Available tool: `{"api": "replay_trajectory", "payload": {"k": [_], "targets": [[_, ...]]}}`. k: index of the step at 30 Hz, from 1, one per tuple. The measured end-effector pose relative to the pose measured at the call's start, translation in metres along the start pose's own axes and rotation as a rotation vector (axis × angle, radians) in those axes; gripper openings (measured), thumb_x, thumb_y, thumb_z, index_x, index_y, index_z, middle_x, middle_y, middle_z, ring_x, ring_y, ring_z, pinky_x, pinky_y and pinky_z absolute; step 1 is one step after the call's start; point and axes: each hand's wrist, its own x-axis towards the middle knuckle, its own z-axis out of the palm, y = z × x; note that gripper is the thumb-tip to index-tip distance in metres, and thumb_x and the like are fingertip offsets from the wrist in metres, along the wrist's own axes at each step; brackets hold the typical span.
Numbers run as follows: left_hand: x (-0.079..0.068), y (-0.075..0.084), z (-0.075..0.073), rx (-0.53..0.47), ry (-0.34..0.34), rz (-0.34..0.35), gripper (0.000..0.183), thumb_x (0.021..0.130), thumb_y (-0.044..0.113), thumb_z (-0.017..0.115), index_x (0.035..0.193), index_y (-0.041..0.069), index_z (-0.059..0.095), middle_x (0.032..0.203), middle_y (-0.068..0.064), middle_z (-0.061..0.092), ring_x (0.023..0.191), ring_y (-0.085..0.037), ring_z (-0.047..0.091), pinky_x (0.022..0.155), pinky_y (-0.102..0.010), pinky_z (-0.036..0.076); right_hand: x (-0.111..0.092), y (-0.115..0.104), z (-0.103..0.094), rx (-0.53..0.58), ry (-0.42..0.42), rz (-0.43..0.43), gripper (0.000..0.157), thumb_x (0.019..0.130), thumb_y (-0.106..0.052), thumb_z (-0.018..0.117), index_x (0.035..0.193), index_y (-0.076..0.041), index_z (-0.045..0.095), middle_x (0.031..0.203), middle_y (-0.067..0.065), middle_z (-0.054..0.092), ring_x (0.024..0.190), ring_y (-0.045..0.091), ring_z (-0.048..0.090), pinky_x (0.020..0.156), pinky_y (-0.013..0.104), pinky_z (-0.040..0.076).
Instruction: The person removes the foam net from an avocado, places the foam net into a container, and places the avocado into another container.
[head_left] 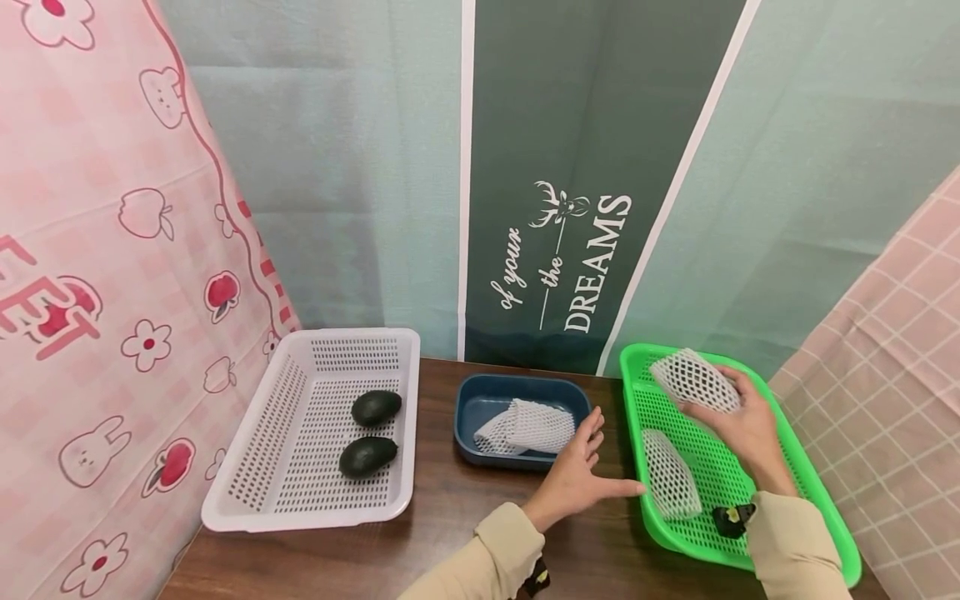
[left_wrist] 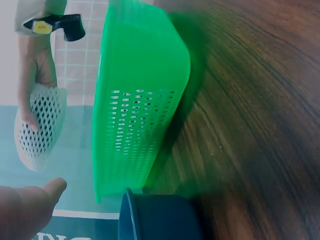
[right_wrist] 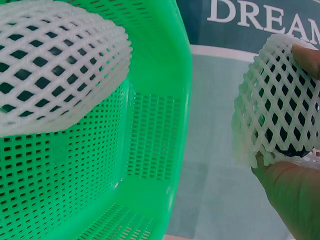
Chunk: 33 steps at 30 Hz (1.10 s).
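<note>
My right hand [head_left: 750,421] grips a white foam net sleeve [head_left: 696,381] above the far part of the green basket [head_left: 798,450]. Something dark shows through its mesh in the right wrist view, where the thumb and a finger hold the net [right_wrist: 280,100]. Another netted piece [head_left: 671,475] lies inside the basket, with dark showing through its holes. My left hand [head_left: 573,479] is spread between the blue bin [head_left: 468,446] and the green basket, its thumb pointing at the basket rim. Several crumpled white nets [head_left: 540,425] lie in the blue bin.
At the left stands a white perforated basket [head_left: 247,521] holding two dark green avocados [head_left: 367,457]. All containers sit on a brown wooden table [head_left: 450,508]. Fabric curtains [head_left: 360,167] hang close behind and at both sides.
</note>
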Motion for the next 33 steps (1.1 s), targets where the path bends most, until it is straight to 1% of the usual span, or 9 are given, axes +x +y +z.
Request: {"api": "replay_trajectory", "payload": {"k": [5, 9, 12, 16, 22, 27, 33], "targets": [[-0.002, 0.0, -0.006, -0.039, 0.012, -0.034, 0.094, 0.08, 0.017, 0.081, 0.153, 0.029, 0.024, 0.151, 0.008, 0.031, 0.135, -0.011, 0.036, 0.103, -0.024, 0.036, -0.003, -0.007, 0.002, -0.025, -0.009, -0.02, 0.083, 0.079, -0.029, 0.083, 0.145, -0.007, 0.038, 0.12, 0.019, 0.05, 0.086, 0.019, 0.051, 0.058, 0.027, 0.049], [-0.003, 0.001, -0.011, -0.066, 0.015, -0.048, 0.09, 0.081, 0.019, 0.081, 0.151, 0.03, 0.026, 0.15, 0.009, 0.03, 0.135, -0.014, 0.037, 0.103, -0.026, 0.038, -0.007, -0.013, 0.005, -0.035, -0.02, -0.034, 0.082, 0.079, -0.029, 0.082, 0.144, -0.008, 0.038, 0.119, 0.02, 0.051, 0.085, 0.022, 0.051, 0.057, 0.028, 0.048], [-0.003, 0.002, -0.014, -0.077, 0.022, -0.041, 0.088, 0.082, 0.02, 0.08, 0.151, 0.028, 0.028, 0.151, 0.006, 0.031, 0.135, -0.017, 0.038, 0.102, -0.028, 0.039, -0.011, -0.017, 0.008, -0.033, -0.036, -0.038, 0.081, 0.079, -0.03, 0.082, 0.144, -0.009, 0.039, 0.119, 0.021, 0.051, 0.087, 0.024, 0.05, 0.056, 0.029, 0.048], [-0.003, 0.001, -0.019, -0.085, 0.038, -0.035, 0.085, 0.082, 0.019, 0.08, 0.151, 0.024, 0.029, 0.152, -0.002, 0.032, 0.134, -0.022, 0.04, 0.101, -0.032, 0.041, -0.016, -0.021, 0.013, -0.026, -0.059, -0.057, 0.08, 0.079, -0.03, 0.082, 0.144, -0.011, 0.039, 0.12, 0.021, 0.051, 0.09, 0.027, 0.049, 0.057, 0.03, 0.048], [-0.004, -0.001, -0.026, -0.093, 0.073, -0.037, 0.082, 0.082, 0.016, 0.08, 0.15, 0.021, 0.032, 0.148, 0.0, 0.036, 0.131, -0.024, 0.044, 0.099, -0.034, 0.044, -0.022, -0.026, 0.02, -0.014, -0.068, -0.084, 0.079, 0.077, -0.03, 0.084, 0.142, -0.014, 0.042, 0.117, 0.018, 0.052, 0.09, 0.026, 0.05, 0.058, 0.031, 0.05], [-0.005, -0.001, -0.031, -0.134, 0.084, -0.036, 0.081, 0.083, 0.015, 0.079, 0.149, 0.019, 0.033, 0.147, -0.002, 0.036, 0.13, -0.025, 0.045, 0.098, -0.035, 0.044, -0.025, -0.032, 0.025, -0.014, -0.079, -0.109, 0.078, 0.077, -0.029, 0.084, 0.142, -0.015, 0.044, 0.119, 0.015, 0.052, 0.091, 0.025, 0.05, 0.059, 0.031, 0.049], [-0.006, -0.003, -0.036, -0.148, 0.102, -0.03, 0.079, 0.083, 0.015, 0.078, 0.148, 0.017, 0.034, 0.146, -0.004, 0.037, 0.126, -0.021, 0.049, 0.097, -0.033, 0.045, -0.029, -0.038, 0.033, -0.021, -0.089, -0.121, 0.078, 0.075, -0.029, 0.086, 0.14, -0.015, 0.045, 0.118, 0.015, 0.054, 0.091, 0.026, 0.05, 0.062, 0.033, 0.047]]}}
